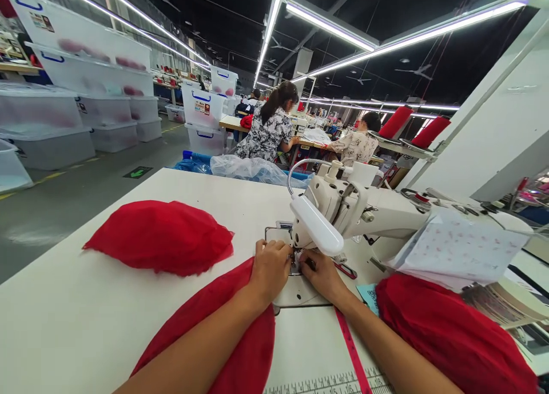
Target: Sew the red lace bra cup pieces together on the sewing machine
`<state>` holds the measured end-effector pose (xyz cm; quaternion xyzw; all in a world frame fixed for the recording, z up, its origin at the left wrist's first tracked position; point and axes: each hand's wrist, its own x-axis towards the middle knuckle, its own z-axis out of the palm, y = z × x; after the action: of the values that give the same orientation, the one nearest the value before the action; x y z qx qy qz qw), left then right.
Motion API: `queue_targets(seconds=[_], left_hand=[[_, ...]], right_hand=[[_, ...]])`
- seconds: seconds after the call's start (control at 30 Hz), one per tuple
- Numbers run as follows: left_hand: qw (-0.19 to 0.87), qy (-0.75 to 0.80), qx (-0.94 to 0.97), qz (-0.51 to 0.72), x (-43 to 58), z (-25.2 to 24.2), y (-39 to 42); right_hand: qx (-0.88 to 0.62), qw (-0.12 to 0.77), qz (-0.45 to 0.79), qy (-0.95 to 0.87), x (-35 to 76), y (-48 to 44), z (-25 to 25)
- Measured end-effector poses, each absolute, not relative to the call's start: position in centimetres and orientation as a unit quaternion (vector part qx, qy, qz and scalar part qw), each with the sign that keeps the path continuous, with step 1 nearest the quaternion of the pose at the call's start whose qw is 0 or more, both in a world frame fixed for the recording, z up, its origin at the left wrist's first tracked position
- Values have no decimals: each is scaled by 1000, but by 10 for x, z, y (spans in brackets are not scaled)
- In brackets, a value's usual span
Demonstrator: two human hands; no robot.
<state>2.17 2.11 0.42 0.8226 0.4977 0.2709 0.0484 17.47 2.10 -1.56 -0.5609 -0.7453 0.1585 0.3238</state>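
My left hand [270, 268] has its fingers curled over the tip of a red sheer fabric piece [240, 337], just left of the needle. Beneath my left forearm the rest of that piece spreads toward me. My right hand [323, 277] is pinched close to the needle from the other side; whatever lies between its fingertips is hidden. Both hands work at the head of a white sewing machine [330, 194], under its lamp [317, 225]. A narrow red strip [352, 348] with dark marks runs from below my right wrist to the near edge.
Another red fabric piece [163, 237] lies left on the white table [55, 319]. More red fabric [454, 331] is bunched at right, beside a printed paper [467, 248]. Small red-handled snips [346, 270] lie by the machine. Plastic bins [111, 108] are stacked far left. Co-workers [268, 125] sit ahead.
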Motion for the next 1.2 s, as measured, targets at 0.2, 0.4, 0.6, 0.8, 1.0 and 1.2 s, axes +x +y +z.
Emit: queue_targets(seconds=[0.2,0.4,0.6,0.8,1.0,1.2], left_hand=[[8,410,880,242,23,9,13],[63,460,858,218,23,10,18],[76,560,772,291,3,16,38],[225,599,618,457,1,32,38],[510,478,427,574,7,26,37],[443,491,510,550,13,21,37]], right_hand=[[-494,297,208,-790,179,3,3],[-507,309,270,-758,177,4,21],[-569,297,176,-746,173,10,17],[-583,262,94,-763,175,15,13],[-583,271,80,-762,175,11,17],[-578,267,49,-770,177,13,12]])
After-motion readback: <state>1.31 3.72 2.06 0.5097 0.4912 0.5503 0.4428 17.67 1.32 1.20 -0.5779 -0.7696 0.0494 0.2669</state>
